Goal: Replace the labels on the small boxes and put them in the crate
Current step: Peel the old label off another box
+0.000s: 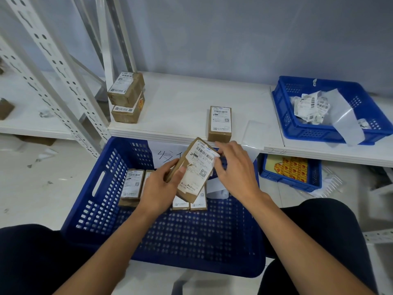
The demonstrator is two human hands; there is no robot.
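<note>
Head view, nearest first. Sitting with dark-trousered legs (319, 231) flanking a blue perforated crate (100, 209) on the floor. Reaching both bare forearms forward over the crate.

Gripping a small box (188, 196) in the left hand (158, 188), fingers curling round its left side, thumb pressing on the top face. Holding this box tilted above the far half of the crate, clear of the crate floor. Pinching the upper right corner of the label (201, 165) with the right hand (236, 171), that corner lifting off the cardboard. Showing a torn patch in the label beside the left thumb.

Storing several labelled boxes (133, 185) flat in a row on the crate floor, under the held box, partly hidden by the hands. Keeping a white paper strip (217, 188) just beside them. Carrying a handwritten paper sign (165, 156) on the far crate wall.

Supporting, on the white shelf (180, 99) beyond, one labelled box (219, 124) at the front edge and two stacked boxes (126, 96) at the left rear. Holding crumpled peeled labels (311, 107) in a blue basket (282, 116) at the right end of the shelf. Housing a yellow sticker sheet (291, 169) in a blue tray (314, 182) below that shelf.
</note>
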